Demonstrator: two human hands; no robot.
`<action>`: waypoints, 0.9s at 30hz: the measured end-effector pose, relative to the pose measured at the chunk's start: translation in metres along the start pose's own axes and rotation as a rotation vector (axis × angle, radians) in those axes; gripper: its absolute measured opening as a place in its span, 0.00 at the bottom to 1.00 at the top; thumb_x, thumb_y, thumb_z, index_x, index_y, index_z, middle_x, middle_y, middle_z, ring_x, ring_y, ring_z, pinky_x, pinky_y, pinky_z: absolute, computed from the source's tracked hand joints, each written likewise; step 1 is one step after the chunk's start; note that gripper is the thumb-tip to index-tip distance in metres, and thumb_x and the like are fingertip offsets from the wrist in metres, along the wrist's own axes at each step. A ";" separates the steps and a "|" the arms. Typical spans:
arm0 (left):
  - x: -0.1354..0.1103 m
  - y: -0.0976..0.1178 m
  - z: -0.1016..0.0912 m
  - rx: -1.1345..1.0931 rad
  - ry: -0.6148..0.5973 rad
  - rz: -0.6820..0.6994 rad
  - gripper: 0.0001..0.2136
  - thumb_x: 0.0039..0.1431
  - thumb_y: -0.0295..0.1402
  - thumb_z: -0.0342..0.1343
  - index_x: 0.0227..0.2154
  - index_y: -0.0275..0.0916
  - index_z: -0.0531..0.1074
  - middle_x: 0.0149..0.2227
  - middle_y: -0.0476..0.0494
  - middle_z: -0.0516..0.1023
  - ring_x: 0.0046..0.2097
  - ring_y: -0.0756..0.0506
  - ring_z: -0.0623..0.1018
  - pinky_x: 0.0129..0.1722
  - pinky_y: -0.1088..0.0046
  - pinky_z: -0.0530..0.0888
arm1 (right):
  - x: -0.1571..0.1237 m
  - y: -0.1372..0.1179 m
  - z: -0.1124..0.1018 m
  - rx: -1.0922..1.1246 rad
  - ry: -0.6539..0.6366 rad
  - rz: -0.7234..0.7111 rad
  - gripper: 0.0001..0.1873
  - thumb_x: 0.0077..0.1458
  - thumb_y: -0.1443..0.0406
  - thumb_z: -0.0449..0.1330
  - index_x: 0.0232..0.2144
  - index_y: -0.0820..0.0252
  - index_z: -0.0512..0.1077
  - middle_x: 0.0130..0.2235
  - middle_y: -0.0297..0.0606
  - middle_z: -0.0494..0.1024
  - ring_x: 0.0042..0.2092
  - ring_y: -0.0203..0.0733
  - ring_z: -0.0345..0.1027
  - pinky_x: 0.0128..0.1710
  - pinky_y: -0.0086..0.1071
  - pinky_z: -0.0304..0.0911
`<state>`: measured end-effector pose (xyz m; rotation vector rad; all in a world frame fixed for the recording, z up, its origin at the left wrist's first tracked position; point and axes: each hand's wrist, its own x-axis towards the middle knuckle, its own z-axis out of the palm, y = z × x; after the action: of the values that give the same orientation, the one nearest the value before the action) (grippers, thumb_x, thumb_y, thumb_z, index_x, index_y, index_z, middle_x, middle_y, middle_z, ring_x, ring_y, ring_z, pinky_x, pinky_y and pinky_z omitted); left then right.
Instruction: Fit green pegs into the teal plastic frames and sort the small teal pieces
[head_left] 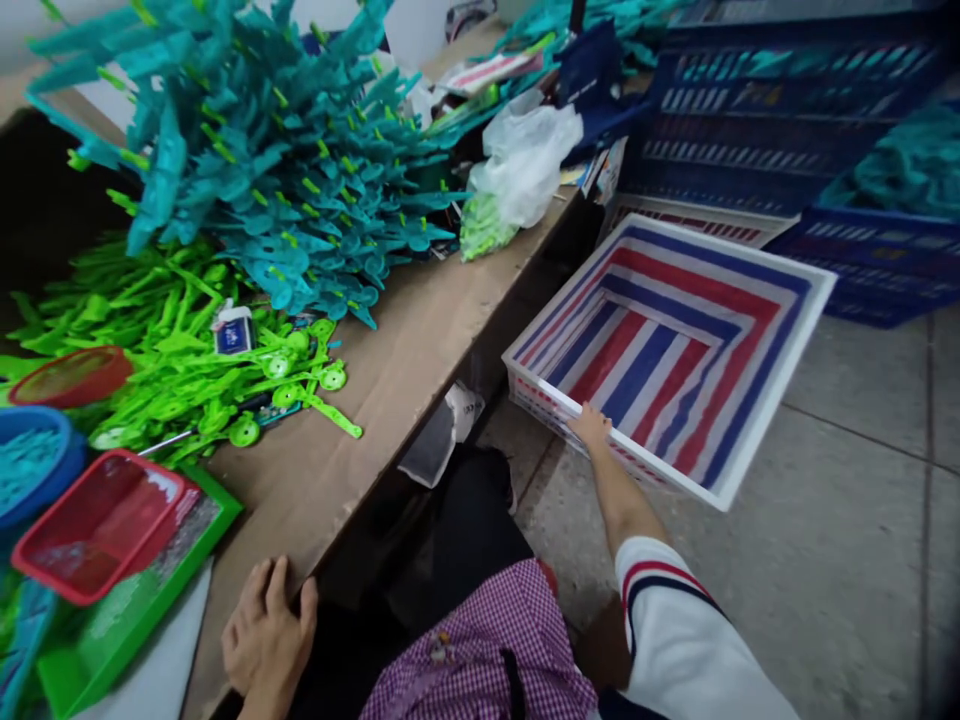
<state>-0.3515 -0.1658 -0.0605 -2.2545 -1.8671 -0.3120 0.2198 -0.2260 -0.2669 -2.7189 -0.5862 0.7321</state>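
Observation:
My right hand (591, 427) reaches down to the floor and grips the near rim of a white crate (780, 370) lined with red, white and blue striped sheeting; the crate holds nothing I can see. My left hand (266, 630) lies flat on the front edge of the brown worktable (420, 330), fingers stretched out and holding nothing. On the table lies a heap of bright green plastic parts (172, 350), and behind it a tall pile of teal plastic parts (277, 150).
A red basket (97, 525) sits in a green tray (127, 610) at the table's left, beside a blue tub (34, 465). A white plastic bag (525, 160) lies further back. Blue crates (772, 110) stand on the grey tiled floor beyond the striped crate.

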 end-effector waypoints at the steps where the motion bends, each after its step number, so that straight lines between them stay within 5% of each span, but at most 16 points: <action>1: -0.001 -0.002 0.002 -0.002 -0.004 0.004 0.32 0.64 0.46 0.45 0.70 0.54 0.49 0.67 0.38 0.63 0.63 0.29 0.69 0.57 0.44 0.67 | 0.001 -0.001 0.002 -0.013 0.006 0.020 0.27 0.57 0.62 0.61 0.55 0.74 0.66 0.57 0.65 0.68 0.59 0.60 0.61 0.59 0.53 0.50; 4: -0.001 -0.004 0.003 -0.005 -0.019 0.009 0.32 0.64 0.45 0.46 0.70 0.57 0.47 0.68 0.41 0.62 0.65 0.31 0.67 0.58 0.46 0.66 | -0.008 -0.002 0.003 -0.036 0.000 0.010 0.26 0.62 0.57 0.55 0.50 0.78 0.68 0.55 0.66 0.68 0.57 0.57 0.62 0.55 0.51 0.53; 7: 0.002 -0.001 0.001 -0.012 -0.034 0.015 0.30 0.64 0.45 0.46 0.69 0.49 0.55 0.66 0.36 0.64 0.65 0.31 0.67 0.59 0.46 0.65 | -0.037 0.003 0.009 -0.044 -0.029 -0.044 0.30 0.65 0.51 0.48 0.48 0.77 0.69 0.53 0.60 0.69 0.55 0.53 0.62 0.52 0.49 0.56; 17: 0.006 -0.001 0.000 -0.053 -0.042 0.103 0.28 0.64 0.45 0.49 0.64 0.40 0.62 0.65 0.30 0.65 0.67 0.31 0.63 0.61 0.46 0.62 | -0.204 0.028 0.092 -0.094 -0.132 -0.076 0.19 0.58 0.64 0.58 0.51 0.68 0.67 0.55 0.53 0.69 0.56 0.52 0.60 0.56 0.44 0.54; 22: 0.006 0.005 -0.003 -0.122 -0.017 0.085 0.26 0.65 0.46 0.48 0.64 0.46 0.63 0.65 0.36 0.65 0.67 0.30 0.64 0.61 0.43 0.62 | -0.224 0.031 0.099 -0.141 -0.199 -0.154 0.22 0.61 0.61 0.54 0.54 0.68 0.64 0.57 0.52 0.66 0.59 0.51 0.57 0.59 0.44 0.51; 27: 0.004 0.006 0.001 -0.113 -0.065 0.082 0.25 0.66 0.44 0.48 0.60 0.34 0.68 0.64 0.29 0.67 0.66 0.29 0.65 0.61 0.49 0.61 | -0.220 0.027 0.101 -0.251 -0.203 -0.179 0.25 0.57 0.61 0.60 0.54 0.68 0.63 0.57 0.60 0.67 0.59 0.61 0.61 0.56 0.53 0.54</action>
<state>-0.3454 -0.1629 -0.0604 -2.4362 -1.8242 -0.3430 0.0011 -0.3329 -0.2684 -2.7820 -1.0167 0.9509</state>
